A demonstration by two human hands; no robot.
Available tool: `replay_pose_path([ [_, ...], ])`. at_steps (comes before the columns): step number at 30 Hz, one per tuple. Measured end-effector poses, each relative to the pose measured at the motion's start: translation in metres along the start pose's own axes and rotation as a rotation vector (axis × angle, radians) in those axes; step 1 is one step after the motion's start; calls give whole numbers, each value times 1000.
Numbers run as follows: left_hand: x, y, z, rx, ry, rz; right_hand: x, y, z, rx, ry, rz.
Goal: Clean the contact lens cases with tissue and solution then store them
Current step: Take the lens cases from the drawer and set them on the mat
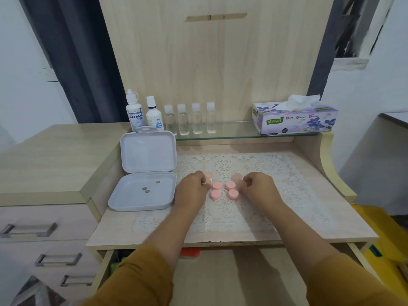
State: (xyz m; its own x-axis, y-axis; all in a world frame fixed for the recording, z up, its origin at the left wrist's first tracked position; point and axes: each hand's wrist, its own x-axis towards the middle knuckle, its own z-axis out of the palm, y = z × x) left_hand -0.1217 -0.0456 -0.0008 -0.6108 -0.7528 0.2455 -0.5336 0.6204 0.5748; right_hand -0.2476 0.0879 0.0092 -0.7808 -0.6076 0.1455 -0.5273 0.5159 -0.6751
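**Both hands at the pink lens cases, caps about to come off**

The pink lens cases [224, 191] sat on the lace mat [271, 173], just right of the open white storage box [143, 191]. Four caps showed clearly between the hands; paler, blurred pink shapes lay behind each set of knuckles. The left hand [191, 189] had its fingers curled at the left side of the cluster and the right hand [258, 187] mirrored it on the right side. Each seemed to pinch one of the blurred pink pieces, but the blur made it impossible to tell whether they truly held them.

The step looked like unscrewing or separating the cases before any wiping. It would go best one case at a time, bracing the base against the mat while twisting, and setting loose caps down right of the box so they could not roll.

The box lid stood upright, walling off the left of the cluster, and small round objects [148, 188] already lay in its tray. The solution bottles [144, 115] stood behind the box on the glass shelf [234, 132], with the tissue box [294, 118] far right of them. A reach for either would need to pass over the cases. The bench [309, 217] offered open mat to the right of the box and toward the front edge.
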Motion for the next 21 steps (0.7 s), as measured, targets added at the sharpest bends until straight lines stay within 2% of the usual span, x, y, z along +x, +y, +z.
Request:
replay_pose_path([
  [8, 8, -4, 9, -78, 16, -3, 13, -3, 13, 45, 65, -12],
  [21, 10, -16, 22, -51, -103, 81, 24, -6, 21, 62, 45, -11],
])
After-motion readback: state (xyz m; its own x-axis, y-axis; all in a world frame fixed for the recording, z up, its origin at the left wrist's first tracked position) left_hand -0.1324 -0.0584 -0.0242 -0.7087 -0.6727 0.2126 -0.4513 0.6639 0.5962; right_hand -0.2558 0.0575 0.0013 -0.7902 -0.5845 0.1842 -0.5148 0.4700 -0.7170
